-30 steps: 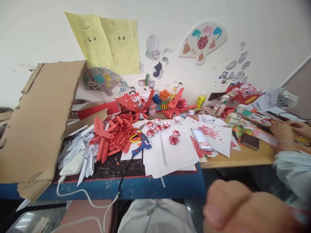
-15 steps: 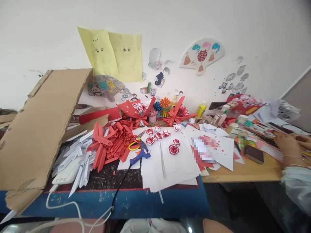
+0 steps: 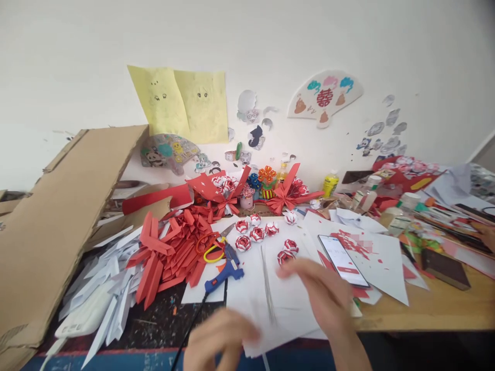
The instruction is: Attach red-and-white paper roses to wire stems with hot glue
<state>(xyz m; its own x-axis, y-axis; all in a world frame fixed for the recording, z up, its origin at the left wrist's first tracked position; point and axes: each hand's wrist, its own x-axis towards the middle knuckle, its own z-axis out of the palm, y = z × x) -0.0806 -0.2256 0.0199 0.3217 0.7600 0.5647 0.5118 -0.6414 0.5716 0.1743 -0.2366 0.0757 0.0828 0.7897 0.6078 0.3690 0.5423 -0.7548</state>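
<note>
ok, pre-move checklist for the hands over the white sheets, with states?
1. Right hand free of objects: ok, nothing visibly held.
2. Left hand over the white sheets: ok; contact cannot tell, blurred.
3. Thin wire lying loose on the sheets: ok.
4. Nearest paper rose clear of the right fingers: cannot tell, motion blur.
5. Glue gun out of the hands' way: ok, lies left of them.
6. Phone uncovered: ok.

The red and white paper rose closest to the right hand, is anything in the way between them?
Nothing visible. The right hand hovers, blurred, over the white sheets, fingertips just short of the nearest paper rose. The phone lies off to the side.
</note>
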